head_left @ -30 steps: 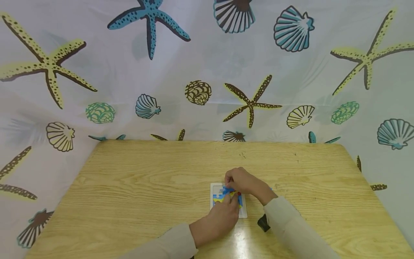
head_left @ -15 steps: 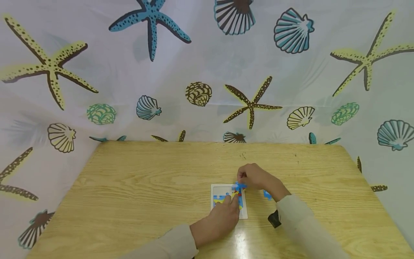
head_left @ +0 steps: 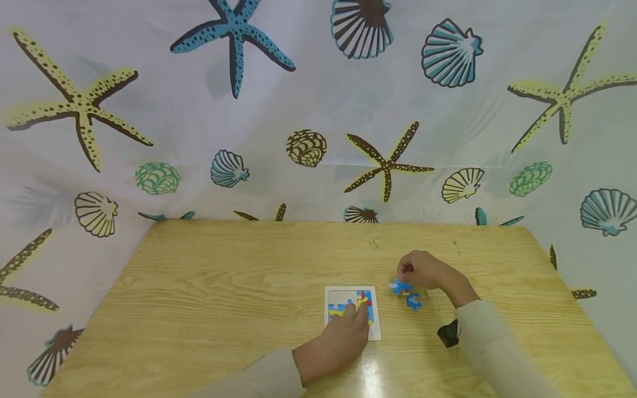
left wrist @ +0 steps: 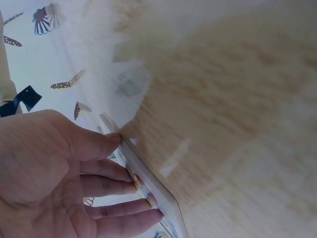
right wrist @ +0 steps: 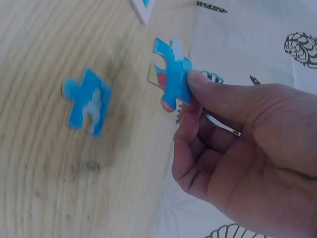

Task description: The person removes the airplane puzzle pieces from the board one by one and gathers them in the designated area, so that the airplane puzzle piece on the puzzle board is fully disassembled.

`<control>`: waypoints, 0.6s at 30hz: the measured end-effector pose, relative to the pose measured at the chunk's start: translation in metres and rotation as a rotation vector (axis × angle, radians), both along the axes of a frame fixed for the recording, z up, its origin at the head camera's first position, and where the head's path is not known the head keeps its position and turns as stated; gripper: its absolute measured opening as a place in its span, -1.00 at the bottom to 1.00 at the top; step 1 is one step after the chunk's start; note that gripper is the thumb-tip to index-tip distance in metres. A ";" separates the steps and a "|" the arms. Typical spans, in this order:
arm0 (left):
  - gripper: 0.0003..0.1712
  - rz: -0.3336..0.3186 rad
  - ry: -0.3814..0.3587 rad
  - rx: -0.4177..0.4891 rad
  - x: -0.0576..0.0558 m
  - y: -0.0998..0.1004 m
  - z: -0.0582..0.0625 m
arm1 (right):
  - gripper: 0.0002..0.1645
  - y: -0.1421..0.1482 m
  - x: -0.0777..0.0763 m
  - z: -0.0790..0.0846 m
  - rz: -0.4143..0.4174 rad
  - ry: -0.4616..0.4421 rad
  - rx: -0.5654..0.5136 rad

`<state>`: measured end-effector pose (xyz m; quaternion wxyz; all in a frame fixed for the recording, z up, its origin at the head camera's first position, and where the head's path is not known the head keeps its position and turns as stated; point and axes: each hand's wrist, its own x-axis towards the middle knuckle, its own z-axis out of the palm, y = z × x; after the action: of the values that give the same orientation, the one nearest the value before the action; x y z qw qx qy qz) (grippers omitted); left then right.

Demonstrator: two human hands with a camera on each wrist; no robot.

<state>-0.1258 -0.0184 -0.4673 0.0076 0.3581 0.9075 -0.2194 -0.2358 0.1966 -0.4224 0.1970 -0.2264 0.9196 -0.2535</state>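
Note:
My right hand [head_left: 424,269] pinches a blue jigsaw puzzle piece [right wrist: 171,74] between thumb and fingertips, lifted over the table to the right of the puzzle tray. The piece also has white, red and yellow patches. A second blue piece with a white patch [right wrist: 89,103] lies on the table close by, apart from the held one. My left hand [head_left: 343,337] rests on the white-framed puzzle tray [head_left: 376,326], fingers extended over the fitted pieces. In the left wrist view its thumb touches the tray's edge. Part of the picture is hidden under the fingers.
The wooden table [head_left: 224,287] stretches around the tray. A cloth printed with shells and starfish [head_left: 318,99] hangs behind and at the sides. A black object [head_left: 449,334] sits at the right wrist, by the sleeve.
My right hand has moved right from the tray, bringing the blue piece out of it to beside the loose piece. The tray's upper part now shows bare. The left hand stays put.

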 end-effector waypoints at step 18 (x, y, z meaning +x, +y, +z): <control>-0.61 -0.027 0.031 -0.007 0.001 -0.002 0.000 | -0.82 0.048 0.000 0.002 0.029 -0.023 0.030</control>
<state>-0.1246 -0.0202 -0.4678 -0.0081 0.3670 0.9017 -0.2283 -0.2356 0.2445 -0.4202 0.2144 -0.2339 0.9176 -0.2396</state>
